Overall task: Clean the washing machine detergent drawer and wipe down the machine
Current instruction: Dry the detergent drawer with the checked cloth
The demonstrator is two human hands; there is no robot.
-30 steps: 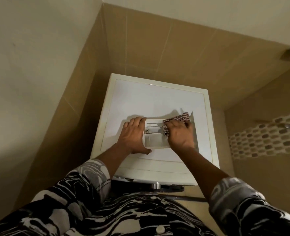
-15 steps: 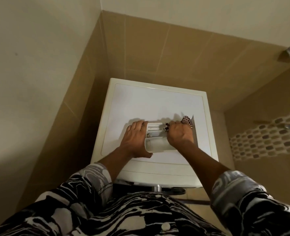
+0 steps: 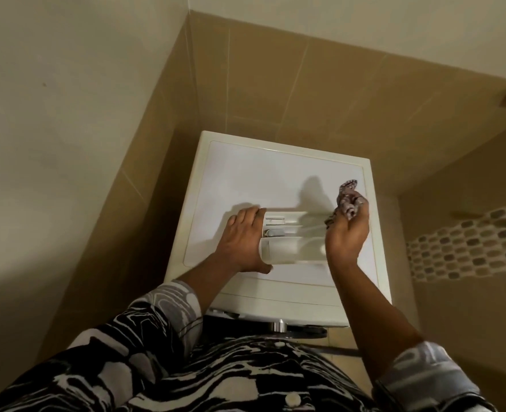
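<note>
Detergent drawer [image 3: 290, 248] is seen lying on top of the washing machine [image 3: 260, 173], which serves as the worktop. Its left end is braced by the left hand [image 3: 242, 239], whose grip is spread, the fingers laid flat against it. A patterned cloth [image 3: 348, 197] is pinched in a bunch by the grip of the right hand [image 3: 346, 236], held above the drawer's blurred right end. The step in hand is judged to be the wiping of the drawer's compartments. Next, the cloth would need to be pressed down into a compartment while the drawer is steadied. No brand, label or writing can be read.
</note>
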